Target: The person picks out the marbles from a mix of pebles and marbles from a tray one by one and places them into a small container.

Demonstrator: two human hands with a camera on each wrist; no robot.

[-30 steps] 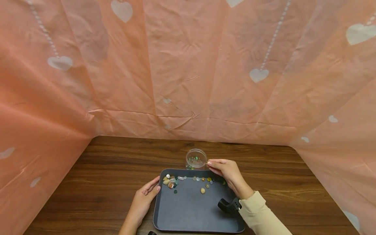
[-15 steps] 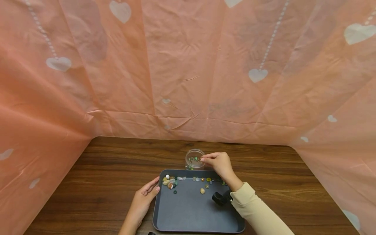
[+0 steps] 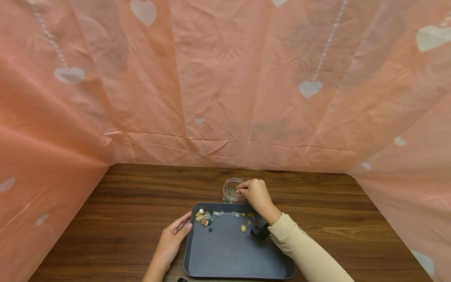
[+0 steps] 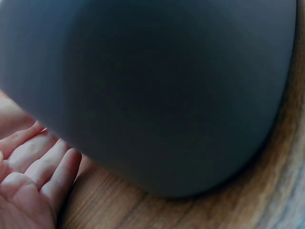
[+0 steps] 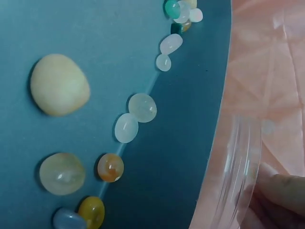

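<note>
A dark grey tray (image 3: 229, 254) lies on the wooden table, with several small polished stones (image 3: 206, 218) strung along its far edge. One beige stone (image 3: 243, 228) sits apart from them. Just behind the tray stands a clear round dish (image 3: 230, 190) holding several small stones. My right hand (image 3: 240, 188) hovers over the dish with its fingertips drawn together; whether a stone is between them does not show. The right wrist view shows the dish rim (image 5: 238, 167), a fingertip (image 5: 286, 191) and the beige stone (image 5: 59, 85). My left hand (image 3: 184, 222) rests with straight fingers on the tray's left rim (image 4: 157, 86).
A salmon-pink sheet with white hearts (image 3: 225, 98) walls in the table at the back and both sides. Bare wood (image 3: 123, 203) lies left and right of the tray. A black wrist camera (image 3: 258, 232) hangs over the tray's right half.
My right hand has moved left and away from me, from the dish's right edge to above the dish. The left hand and the tray have stayed put.
</note>
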